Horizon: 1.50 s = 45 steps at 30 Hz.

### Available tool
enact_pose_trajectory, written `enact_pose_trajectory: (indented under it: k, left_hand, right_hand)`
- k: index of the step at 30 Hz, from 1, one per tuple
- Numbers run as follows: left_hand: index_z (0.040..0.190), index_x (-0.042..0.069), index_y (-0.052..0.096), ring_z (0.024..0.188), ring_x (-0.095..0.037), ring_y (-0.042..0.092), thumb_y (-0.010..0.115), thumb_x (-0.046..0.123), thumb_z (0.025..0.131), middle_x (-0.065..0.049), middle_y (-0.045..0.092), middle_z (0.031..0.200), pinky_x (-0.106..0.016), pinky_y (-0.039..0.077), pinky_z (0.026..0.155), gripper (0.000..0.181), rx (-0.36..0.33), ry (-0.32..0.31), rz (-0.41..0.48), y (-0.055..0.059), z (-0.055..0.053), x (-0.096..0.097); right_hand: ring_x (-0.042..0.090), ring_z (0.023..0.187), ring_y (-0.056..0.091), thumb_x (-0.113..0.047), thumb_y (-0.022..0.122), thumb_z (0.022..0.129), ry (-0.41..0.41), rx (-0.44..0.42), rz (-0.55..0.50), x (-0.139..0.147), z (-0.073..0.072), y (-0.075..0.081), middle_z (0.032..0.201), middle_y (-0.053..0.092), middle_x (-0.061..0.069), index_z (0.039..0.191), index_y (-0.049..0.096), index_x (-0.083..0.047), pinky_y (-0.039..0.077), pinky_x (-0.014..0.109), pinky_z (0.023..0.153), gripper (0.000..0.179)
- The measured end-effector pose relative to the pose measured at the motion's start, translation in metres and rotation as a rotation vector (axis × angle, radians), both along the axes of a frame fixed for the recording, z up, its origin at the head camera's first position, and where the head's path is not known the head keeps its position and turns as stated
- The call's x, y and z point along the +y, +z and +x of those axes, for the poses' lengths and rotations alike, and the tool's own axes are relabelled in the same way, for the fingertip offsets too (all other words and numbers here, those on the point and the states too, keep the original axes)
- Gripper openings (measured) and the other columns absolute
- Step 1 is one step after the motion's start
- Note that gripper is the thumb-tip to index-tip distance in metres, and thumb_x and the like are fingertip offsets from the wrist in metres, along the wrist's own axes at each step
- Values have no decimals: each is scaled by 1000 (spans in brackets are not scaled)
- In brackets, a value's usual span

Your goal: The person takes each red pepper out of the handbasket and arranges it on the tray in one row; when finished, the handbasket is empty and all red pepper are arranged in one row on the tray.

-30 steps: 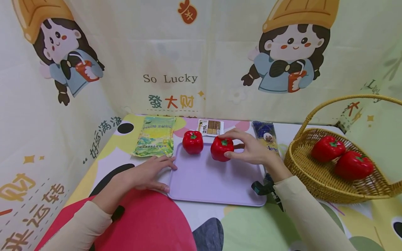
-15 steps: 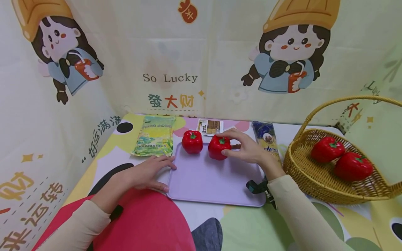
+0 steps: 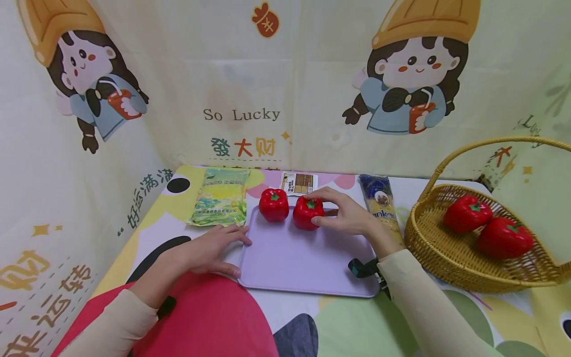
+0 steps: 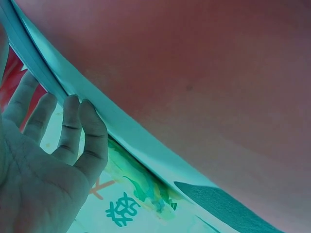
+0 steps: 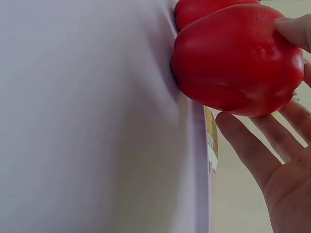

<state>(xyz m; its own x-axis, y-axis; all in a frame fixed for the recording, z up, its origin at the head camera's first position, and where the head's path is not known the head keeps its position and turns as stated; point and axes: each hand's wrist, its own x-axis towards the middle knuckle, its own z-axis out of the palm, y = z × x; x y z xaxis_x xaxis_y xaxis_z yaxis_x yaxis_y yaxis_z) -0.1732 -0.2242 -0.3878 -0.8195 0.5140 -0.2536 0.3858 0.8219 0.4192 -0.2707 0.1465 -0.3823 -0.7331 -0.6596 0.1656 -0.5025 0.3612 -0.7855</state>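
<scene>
My right hand (image 3: pixel 345 214) holds a red bell pepper (image 3: pixel 307 214) at the far side of a lilac tray (image 3: pixel 308 265). In the right wrist view its thumb lies on the pepper (image 5: pixel 238 60) and the fingers are on the opposite side. Close to its left, a second red bell pepper (image 3: pixel 274 205) sits by the tray's back edge. My left hand (image 3: pixel 209 250) rests at the tray's left rim with fingers spread and lightly bent. The left wrist view shows the fingertips of that hand (image 4: pixel 53 145) against the rim.
A wicker basket (image 3: pixel 419 243) with a tall handle stands at the right, holding two more red bell peppers (image 3: pixel 504 238). Behind the tray are a yellow-green packet (image 3: pixel 220 196), a small white-and-brown packet (image 3: pixel 300 183) and a blue-and-gold bag (image 3: pixel 379 198), partly hidden by my right arm.
My right hand and the bell pepper in it have shifted a little left, nearer the other pepper on the tray. The left hand has stayed at the rim.
</scene>
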Motion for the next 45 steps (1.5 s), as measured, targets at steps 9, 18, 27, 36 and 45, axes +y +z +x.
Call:
enact_pose_trajectory:
  k: [9,18,27,36,45]
  left_hand:
    - [137,31,60,147,-34,35,86,55,75,-4,38,164,-56,43,113,72,12,-4,-20,1,-1,1]
    - [139,34,59,148,-34,34,86,56,75,-3,38,164,-55,45,111,73,6,3,-29,0,-3,2]
    - [140,35,58,149,-34,33,86,56,75,-2,37,165,-55,45,111,74,3,12,-31,0,-2,2]
    - [141,35,58,150,-34,33,86,55,76,-2,37,165,-55,45,111,74,-4,24,-38,2,1,2]
    - [141,34,58,149,-34,34,87,53,76,-3,37,164,-55,45,111,74,-5,22,-41,5,2,4]
  right_hand:
    - [29,133,53,-20,79,88,19,-12,17,-4,-8,1,142,57,6,143,59,-18,56,51,99,58]
    - [27,137,50,-21,81,88,5,-33,27,-7,-13,-1,144,55,1,146,57,-23,52,51,105,63]
    - [32,141,47,-12,82,86,18,-80,-16,-8,-8,1,150,52,6,150,52,-18,52,54,104,71]
    - [32,139,49,-16,83,87,26,-70,-8,-11,-7,0,149,51,5,150,52,-20,52,52,104,70]
    - [32,141,48,-22,85,86,20,-70,2,-10,-7,0,151,49,2,151,50,-21,51,52,105,74]
